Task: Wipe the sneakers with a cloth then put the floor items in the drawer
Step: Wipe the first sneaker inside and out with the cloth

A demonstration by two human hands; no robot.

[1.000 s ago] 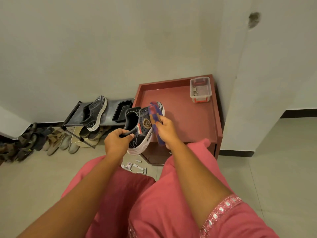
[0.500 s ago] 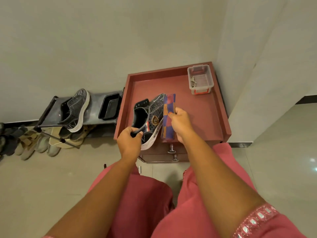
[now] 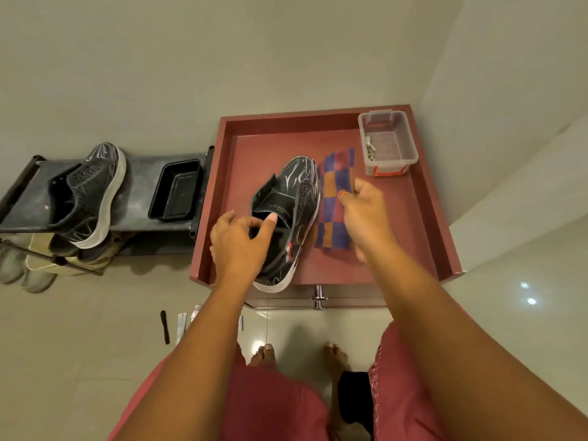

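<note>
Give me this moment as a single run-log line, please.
stage: wiping | sneaker: on cabinet top | left hand: open at its collar | right hand: pinches checked cloth | floor items: not yet stowed
</note>
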